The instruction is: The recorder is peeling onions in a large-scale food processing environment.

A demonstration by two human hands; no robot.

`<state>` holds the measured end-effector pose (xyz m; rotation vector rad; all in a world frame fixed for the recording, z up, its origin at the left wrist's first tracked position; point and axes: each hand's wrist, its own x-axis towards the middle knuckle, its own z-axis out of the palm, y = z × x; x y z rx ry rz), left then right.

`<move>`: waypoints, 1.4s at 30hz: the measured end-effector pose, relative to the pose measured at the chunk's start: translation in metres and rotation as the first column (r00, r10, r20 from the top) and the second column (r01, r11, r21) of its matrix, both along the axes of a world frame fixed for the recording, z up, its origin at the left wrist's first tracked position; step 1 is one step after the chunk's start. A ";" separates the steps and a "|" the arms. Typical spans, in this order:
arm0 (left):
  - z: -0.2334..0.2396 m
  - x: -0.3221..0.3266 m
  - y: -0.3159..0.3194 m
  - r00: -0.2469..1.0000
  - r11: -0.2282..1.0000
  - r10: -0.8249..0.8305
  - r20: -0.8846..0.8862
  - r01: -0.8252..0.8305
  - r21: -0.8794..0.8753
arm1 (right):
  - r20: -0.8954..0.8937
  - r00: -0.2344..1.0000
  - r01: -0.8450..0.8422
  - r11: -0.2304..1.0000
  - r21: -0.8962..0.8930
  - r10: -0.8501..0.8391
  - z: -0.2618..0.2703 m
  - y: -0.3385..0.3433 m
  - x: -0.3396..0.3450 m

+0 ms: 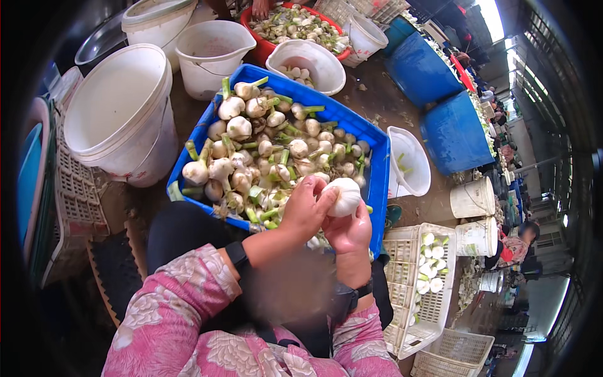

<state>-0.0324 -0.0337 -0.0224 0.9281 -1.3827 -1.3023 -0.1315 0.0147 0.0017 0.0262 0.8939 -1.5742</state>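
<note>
A peeled, white garlic bulb [344, 197] is held between both my hands over the near right part of a blue plastic tub [380, 198]. My left hand [304, 207] pinches the bulb from the left with thumb and fingers. From below and the right, my right hand [349, 232] cups it. The tub holds water and many dirty garlic bulbs [298, 148] with cut green stems, lying in a heap. Loose skins and stem pieces [266, 200] float near my left wrist.
White plastic buckets [118, 103] stand to the left and beyond the tub. A white basin [409, 162] with green stem bits sits at its right. A white crate [419, 287] holds cleaned garlic. Another person's hand [260, 8] reaches into a red basin [264, 47] of garlic. Large blue containers [454, 132] stand farther right.
</note>
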 end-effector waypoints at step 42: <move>0.025 0.043 -0.033 0.884 0.726 -0.004 -0.467 0.324 0.607 | -0.238 -0.640 0.038 0.340 0.940 0.730 -0.142 -0.078 -0.090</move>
